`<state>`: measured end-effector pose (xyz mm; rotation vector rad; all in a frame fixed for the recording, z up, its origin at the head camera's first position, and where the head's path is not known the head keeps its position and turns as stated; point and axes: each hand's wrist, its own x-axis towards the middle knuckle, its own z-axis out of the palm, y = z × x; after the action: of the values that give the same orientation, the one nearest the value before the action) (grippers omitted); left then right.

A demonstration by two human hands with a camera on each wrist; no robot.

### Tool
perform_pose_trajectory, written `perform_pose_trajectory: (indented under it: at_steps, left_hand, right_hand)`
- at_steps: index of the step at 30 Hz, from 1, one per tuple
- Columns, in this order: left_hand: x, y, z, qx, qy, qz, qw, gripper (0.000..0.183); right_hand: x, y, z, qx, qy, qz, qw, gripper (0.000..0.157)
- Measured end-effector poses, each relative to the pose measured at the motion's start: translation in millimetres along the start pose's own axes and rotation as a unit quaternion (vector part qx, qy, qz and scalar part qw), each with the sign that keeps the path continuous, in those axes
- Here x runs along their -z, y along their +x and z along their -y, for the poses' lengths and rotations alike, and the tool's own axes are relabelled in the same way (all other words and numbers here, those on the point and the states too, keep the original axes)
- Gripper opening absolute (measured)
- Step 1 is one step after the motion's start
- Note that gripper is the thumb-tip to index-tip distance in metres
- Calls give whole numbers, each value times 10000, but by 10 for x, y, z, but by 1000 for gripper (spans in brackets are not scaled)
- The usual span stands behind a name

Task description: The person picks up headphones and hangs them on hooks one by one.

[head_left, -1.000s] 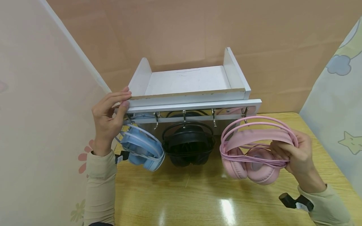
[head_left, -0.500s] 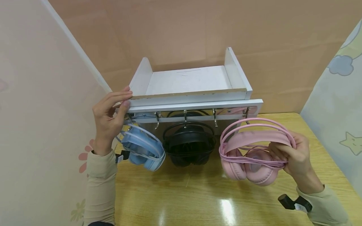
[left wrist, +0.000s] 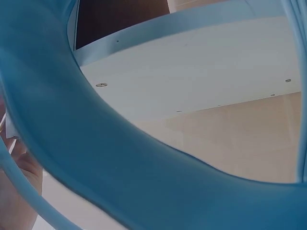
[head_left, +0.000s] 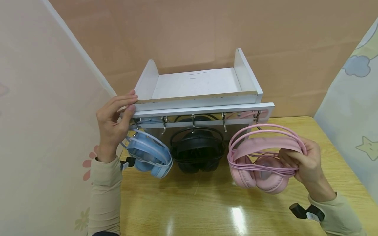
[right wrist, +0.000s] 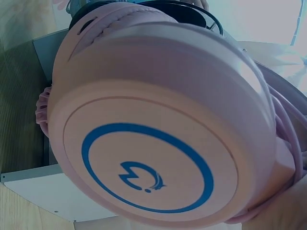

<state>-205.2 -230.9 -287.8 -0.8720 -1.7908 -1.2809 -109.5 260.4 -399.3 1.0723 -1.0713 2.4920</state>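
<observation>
Pink headphones (head_left: 267, 144), their cable wound round them, are held by my right hand (head_left: 305, 160) at the right side of the headband. The top bands are close to the rightmost hook (head_left: 258, 118) of a white hook shelf (head_left: 195, 106); whether they touch cannot be told. In the right wrist view, one pink ear cup (right wrist: 153, 153) fills most of the picture. My left hand (head_left: 113, 123) grips the shelf's front left corner, fingers on top and thumb on the front rail. Below it, blue headphones (head_left: 150, 149) hang tilted from the leftmost hook.
Black headphones (head_left: 197, 152) hang from the middle hook. Hooks with nothing on them, such as the silver hook (head_left: 224, 122), stand on either side of it. Beneath is a shiny wooden table (head_left: 183, 203). A patterned wall (head_left: 53, 114) rises close by the left arm.
The pink headphones and my right hand have shifted slightly left and a little down. My left hand and the hanging headphones have stayed in place.
</observation>
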Motion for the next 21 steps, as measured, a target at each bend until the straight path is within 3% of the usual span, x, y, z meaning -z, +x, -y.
perform_pose_trajectory:
  at_steps: [10, 21]
  left_hand:
    - [-10, 4, -14, -24, 14, -26, 10000, 15]
    - [-7, 1, -25, 26, -94, -55, 9999, 15]
  right_hand:
    - [-15, -7, -38, 61, 306, 45, 9995, 48]
    - [1, -5, -52, 40, 259, 131, 9996, 46]
